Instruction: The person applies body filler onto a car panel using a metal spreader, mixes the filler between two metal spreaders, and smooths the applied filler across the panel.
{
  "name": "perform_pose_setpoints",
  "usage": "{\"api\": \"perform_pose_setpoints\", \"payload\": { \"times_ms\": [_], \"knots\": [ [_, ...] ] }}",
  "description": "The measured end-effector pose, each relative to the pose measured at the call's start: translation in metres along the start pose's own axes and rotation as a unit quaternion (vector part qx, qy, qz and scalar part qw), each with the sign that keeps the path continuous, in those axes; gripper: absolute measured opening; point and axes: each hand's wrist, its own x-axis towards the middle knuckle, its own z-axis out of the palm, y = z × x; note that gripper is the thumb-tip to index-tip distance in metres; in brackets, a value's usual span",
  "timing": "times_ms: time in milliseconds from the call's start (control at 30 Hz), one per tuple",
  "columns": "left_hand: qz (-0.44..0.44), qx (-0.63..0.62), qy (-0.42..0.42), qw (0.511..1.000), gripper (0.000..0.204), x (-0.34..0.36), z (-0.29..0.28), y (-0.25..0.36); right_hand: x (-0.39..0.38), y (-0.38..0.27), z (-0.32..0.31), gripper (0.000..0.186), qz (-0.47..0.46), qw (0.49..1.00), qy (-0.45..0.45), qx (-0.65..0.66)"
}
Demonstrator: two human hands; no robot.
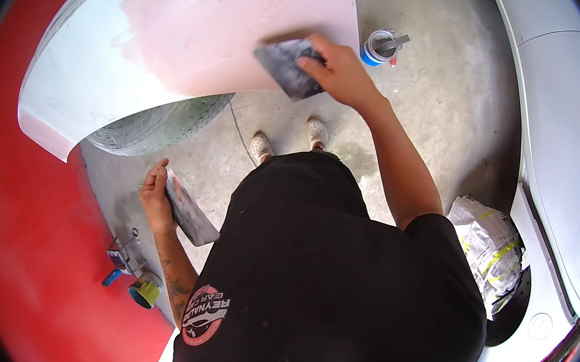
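- Right side first: the right grip (347,70) is grasping a dark, smeared plate (287,72), thumb laid across its near face, fingers wrapping its right edge.
- That dark plate overlaps the lower edge of the white-and-pink body panel (238,27); its upper edge is blurred, and whether it touches the surface, I cannot tell!
- Over to the left grip (156,201), and it is grasping a second plate (191,212) near its upper end, this one streaked grey with a pinkish patch, slanting down toward the black shirt (313,263), well apart from the panel.
- Beneath the panel's curved cut-out sits a wheel (164,127), its surface pale and mottled.
- Just right of the panel, a can (368,56) with blue on its side stands on the concrete floor (443,87), a grey tool (392,44) lying across its mouth.
- Two cream clogs (317,133) are planted side by side on that floor.
- Far left, red bodywork (21,209) fills the edge, a yellow-green cup (148,293) and a blue-handled tool (111,277) near it.
- Far right, white bodywork (564,102), with crumpled, yellow-striped sheeting (487,241) bunched beside it.
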Motion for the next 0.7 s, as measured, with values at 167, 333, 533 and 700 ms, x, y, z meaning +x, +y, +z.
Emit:
{"api": "perform_pose_setpoints", "payload": {
  "times_ms": [167, 333, 533, 700],
  "knots": [
    [-0.003, 0.004, -0.003, 1.000, 0.028, -0.003, 0.002, 0.004, 0.008, 0.010, -0.022, 0.021, -0.017, 0.955, 0.255, 0.150],
    [-0.007, -0.003, -0.015, 1.000, 0.028, -0.003, 0.005, 0.006, 0.015, 0.012, -0.021, 0.024, -0.015, 0.967, 0.229, 0.112],
    [0.002, 0.013, -0.003, 1.000, 0.028, -0.001, 0.004, 0.007, 0.015, 0.014, -0.021, 0.027, -0.016, 0.971, 0.218, 0.096],
    [-0.011, 0.009, -0.005, 1.000, 0.028, -0.003, 0.005, 0.008, 0.015, 0.013, -0.020, 0.028, -0.037, 0.956, 0.257, 0.139]
  ]
}}
